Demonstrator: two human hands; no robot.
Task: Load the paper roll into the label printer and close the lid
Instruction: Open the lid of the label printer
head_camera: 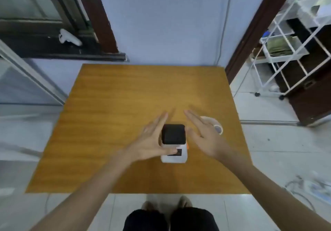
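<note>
A small white label printer [174,156] with a black lid on top stands on the wooden table [114,116], near its front middle. The lid looks down. My left hand [152,139] is spread open at the printer's left side, thumb lying over the front panel. My right hand [204,134] is spread open at the printer's right side, fingers apart, holding nothing. A white paper roll [215,124] lies on the table just behind and to the right of my right hand, which partly hides it.
The table stands against a pale blue wall. A white wire trolley [290,48] is at the right, beside a dark wooden door frame. A white controller [69,37] rests on a dark window ledge at the far left. Cables lie on the tiled floor at the right.
</note>
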